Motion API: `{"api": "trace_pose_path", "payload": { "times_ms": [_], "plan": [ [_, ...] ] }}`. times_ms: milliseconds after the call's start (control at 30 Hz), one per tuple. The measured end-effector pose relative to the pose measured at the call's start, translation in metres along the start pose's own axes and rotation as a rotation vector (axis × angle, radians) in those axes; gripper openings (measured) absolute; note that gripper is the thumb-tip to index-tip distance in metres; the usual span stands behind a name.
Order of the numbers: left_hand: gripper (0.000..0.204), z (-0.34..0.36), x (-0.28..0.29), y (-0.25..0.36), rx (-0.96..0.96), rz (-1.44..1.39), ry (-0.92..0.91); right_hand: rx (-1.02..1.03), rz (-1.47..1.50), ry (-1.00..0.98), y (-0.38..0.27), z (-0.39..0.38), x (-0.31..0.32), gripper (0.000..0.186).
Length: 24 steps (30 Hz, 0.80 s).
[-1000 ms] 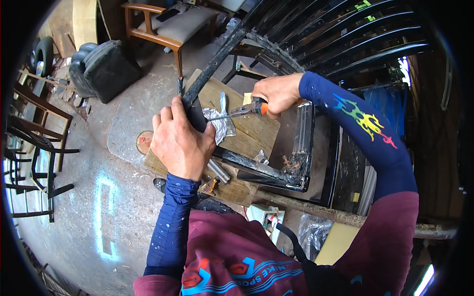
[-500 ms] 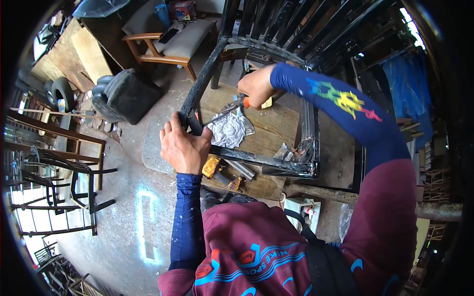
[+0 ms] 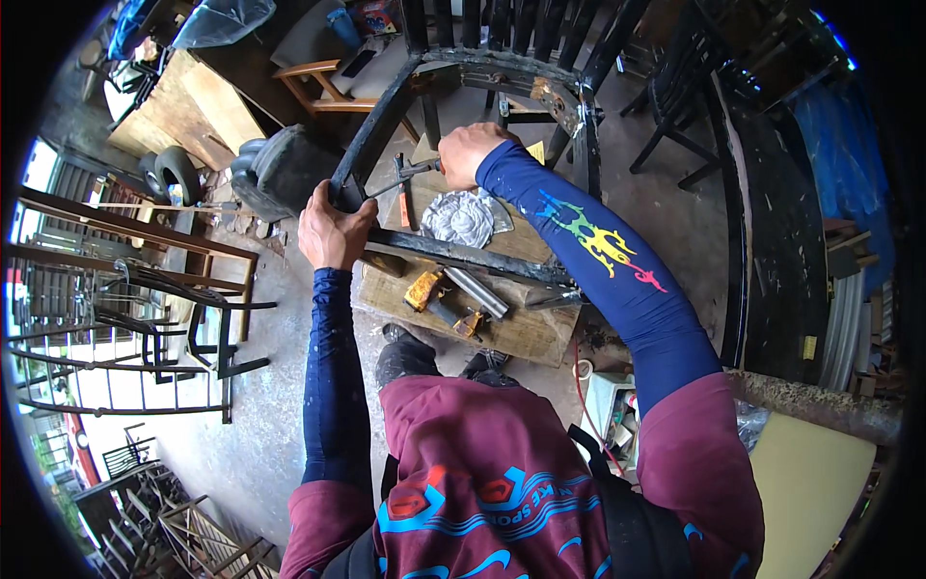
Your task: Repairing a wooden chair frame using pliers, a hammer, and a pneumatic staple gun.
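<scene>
The sleeves [image 3: 617,261] are navy, the right one carrying a rainbow flame pattern at two o'clock. The shirt [image 3: 502,463] at six o'clock is maroon with blue wave stripes. The metal frame [image 3: 463,253] is black, the crumpled foil [image 3: 466,218] silver, the wooden board [image 3: 526,333] tan.

Grey concrete floor [image 3: 280,386], stacked metal chairs [image 3: 135,318]

Workshop clutter around the bench

Stacked tyres [image 3: 166,172] at left, wooden armchair [image 3: 333,72] above, crumpled foil [image 3: 465,218] and grey tube [image 3: 475,292] on the board [image 3: 526,333]; possibly chairs [image 3: 690,92] far right.
</scene>
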<state>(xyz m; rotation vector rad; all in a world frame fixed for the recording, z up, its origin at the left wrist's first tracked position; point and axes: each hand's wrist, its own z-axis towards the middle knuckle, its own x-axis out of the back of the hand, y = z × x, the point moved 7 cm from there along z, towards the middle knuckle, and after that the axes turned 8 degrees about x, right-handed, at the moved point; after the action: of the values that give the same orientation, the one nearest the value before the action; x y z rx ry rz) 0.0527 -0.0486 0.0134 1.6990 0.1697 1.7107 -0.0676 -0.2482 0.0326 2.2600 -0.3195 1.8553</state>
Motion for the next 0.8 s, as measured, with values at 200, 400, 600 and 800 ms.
{"api": "trace_pose_path", "payload": {
  "times_ms": [200, 400, 600, 800],
  "plan": [
    [0.09, 0.001, -0.001, 0.0, -0.004, 0.072, -0.016, -0.006, 0.068, 0.062, -0.002, -0.007, -0.004, 0.027],
    [0.106, -0.006, 0.0, 0.006, -0.038, 0.128, -0.064, 0.066, 0.125, 0.163, -0.007, -0.01, -0.02, 0.032],
    [0.075, -0.011, 0.002, 0.001, -0.02, 0.058, 0.041, 0.009, -0.092, 0.149, -0.011, -0.022, -0.021, 0.056],
    [0.075, -0.007, 0.003, -0.003, -0.014, 0.06, 0.069, -0.106, 0.184, 0.489, 0.017, -0.1, 0.047, 0.056]
  ]
}}
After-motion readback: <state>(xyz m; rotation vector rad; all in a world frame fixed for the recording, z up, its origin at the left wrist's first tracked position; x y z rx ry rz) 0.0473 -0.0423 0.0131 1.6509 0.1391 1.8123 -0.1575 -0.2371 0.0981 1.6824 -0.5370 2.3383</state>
